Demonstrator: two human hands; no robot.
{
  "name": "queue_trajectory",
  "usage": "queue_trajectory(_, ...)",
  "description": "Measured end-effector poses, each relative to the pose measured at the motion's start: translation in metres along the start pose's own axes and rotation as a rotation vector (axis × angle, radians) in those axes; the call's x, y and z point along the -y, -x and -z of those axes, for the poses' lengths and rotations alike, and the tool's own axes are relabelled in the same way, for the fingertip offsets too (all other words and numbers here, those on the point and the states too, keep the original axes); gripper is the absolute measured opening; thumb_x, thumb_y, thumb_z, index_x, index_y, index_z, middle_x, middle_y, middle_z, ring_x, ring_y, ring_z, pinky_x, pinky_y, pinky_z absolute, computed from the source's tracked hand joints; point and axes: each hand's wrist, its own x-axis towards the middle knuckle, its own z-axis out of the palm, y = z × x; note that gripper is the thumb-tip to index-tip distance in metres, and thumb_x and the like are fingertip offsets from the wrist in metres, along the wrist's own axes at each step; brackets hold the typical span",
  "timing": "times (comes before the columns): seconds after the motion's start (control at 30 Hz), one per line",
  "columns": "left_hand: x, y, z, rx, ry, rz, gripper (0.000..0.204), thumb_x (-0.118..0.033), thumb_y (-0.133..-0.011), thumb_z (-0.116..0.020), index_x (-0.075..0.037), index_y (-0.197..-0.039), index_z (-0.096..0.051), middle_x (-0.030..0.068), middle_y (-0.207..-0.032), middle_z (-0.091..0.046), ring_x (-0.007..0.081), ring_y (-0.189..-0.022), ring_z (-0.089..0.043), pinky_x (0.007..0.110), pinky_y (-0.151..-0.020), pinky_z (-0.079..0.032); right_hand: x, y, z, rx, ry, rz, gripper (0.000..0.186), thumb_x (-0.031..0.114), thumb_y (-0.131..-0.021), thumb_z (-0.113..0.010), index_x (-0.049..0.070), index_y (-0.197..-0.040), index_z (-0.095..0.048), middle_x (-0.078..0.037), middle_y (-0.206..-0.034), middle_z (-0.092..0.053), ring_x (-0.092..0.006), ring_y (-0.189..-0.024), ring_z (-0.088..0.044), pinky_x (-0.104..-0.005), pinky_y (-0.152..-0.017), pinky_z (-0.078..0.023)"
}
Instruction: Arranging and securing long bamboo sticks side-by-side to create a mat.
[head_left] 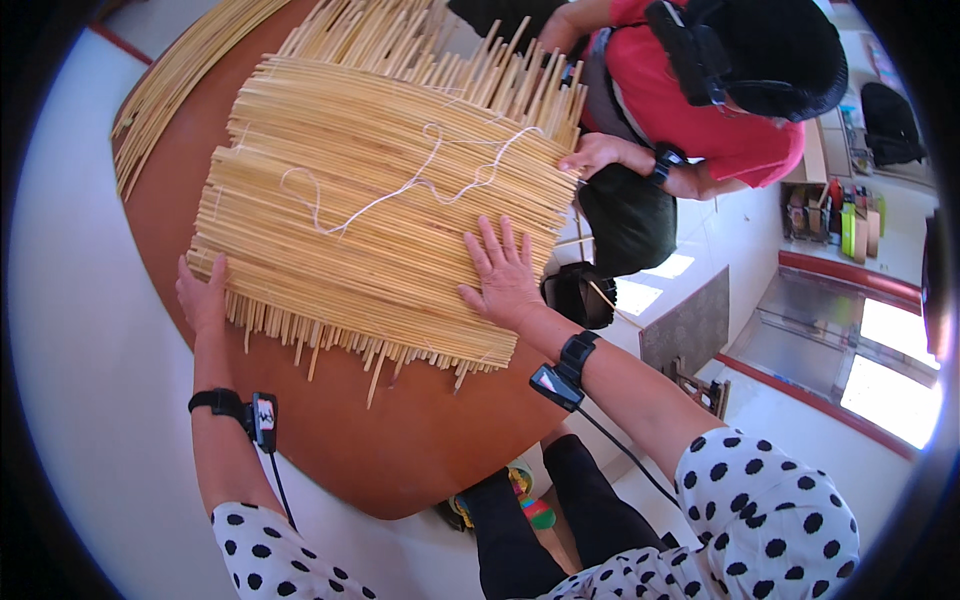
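Bamboo-stick matting (385, 200), a broad sheet of thin pale sticks laid side by side, lies flat on the round brown table (420, 450) in front of us, its ragged stick ends jutting toward our edge. Nearest to us, our left hand (203, 292) is curled against the near-left corner of the sheet, fingers bent onto the stick ends, holding nothing. Our right hand (505, 275) is spread wide, palm down, pressing on the near-right part of the mat, and it too grips nothing. We judge that we are squaring up and steadying the sheet: one hand nudging the ends into line, the other pinning the sticks flat. The next move would call for even pressure, so the loose ends do not splay or slide out. Farther on, a white string (420, 180) snakes loosely over the middle of the mat. Beyond it more loose sticks (440, 45) fan out at the far edge, and another bundle (180, 70) lies along the table's left rim. A co-worker in a red top has a hand (600, 152) resting at the mat's far-right edge. We cannot tell whether the string is tied into the sticks or only lying on them, nor how the sticks are bound; the co-worker's other hand is largely hidden.
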Motion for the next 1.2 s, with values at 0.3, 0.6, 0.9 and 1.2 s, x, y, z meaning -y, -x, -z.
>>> queue_trajectory(0.3, -0.012, 0.002, -0.008, -0.009, -0.046, -0.004, 0.090, -0.058, -0.082, -0.067, -0.003, -0.146, -0.035, 0.0294, -0.134, -0.048, 0.0436, -0.124, -0.048, 0.047, -0.105, -0.039, 0.004, 0.004, -0.010, -0.035, -0.006, -0.076, 0.077, 0.049, -0.092, -0.052, 0.018, -0.155, -0.020, -0.010, -0.162, -0.010, -0.0359, -0.149, -0.006, -0.0650, -0.114, -0.006)
queue_trajectory(0.6, -0.006, -0.003, -0.015, -0.019, -0.033, -0.033, 0.088, -0.056, -0.083, -0.068, -0.004, -0.146, -0.036, 0.0272, -0.133, -0.049, 0.0426, -0.124, -0.048, 0.047, -0.105, -0.039, 0.006, 0.010, -0.014, -0.078, -0.058, -0.126, 0.072, 0.047, -0.094, -0.050, 0.018, -0.154, -0.023, -0.010, -0.162, -0.012, -0.0359, -0.149, -0.007, -0.0629, -0.115, -0.007)
queue_trajectory(0.9, -0.008, -0.004, -0.014, -0.006, -0.077, -0.047, 0.088, -0.056, -0.082, -0.067, -0.003, -0.145, -0.038, 0.0288, -0.133, -0.050, 0.0428, -0.124, -0.049, 0.047, -0.105, -0.040, 0.004, 0.011, -0.015, -0.096, -0.072, -0.129, 0.075, 0.052, -0.092, -0.049, 0.017, -0.154, -0.024, -0.010, -0.162, -0.012, -0.0371, -0.149, -0.006, -0.0626, -0.115, -0.005)
queue_trajectory(1.2, -0.008, 0.000, -0.015, -0.021, -0.074, -0.049, 0.085, -0.053, -0.084, -0.067, -0.001, -0.144, -0.037, 0.0303, -0.131, -0.051, 0.0438, -0.123, -0.050, 0.048, -0.104, -0.040, -0.004, 0.005, -0.017, -0.156, -0.080, -0.073, 0.077, 0.051, -0.089, -0.052, 0.016, -0.152, -0.027, -0.012, -0.161, -0.013, -0.0387, -0.148, -0.007, -0.0653, -0.113, -0.007)
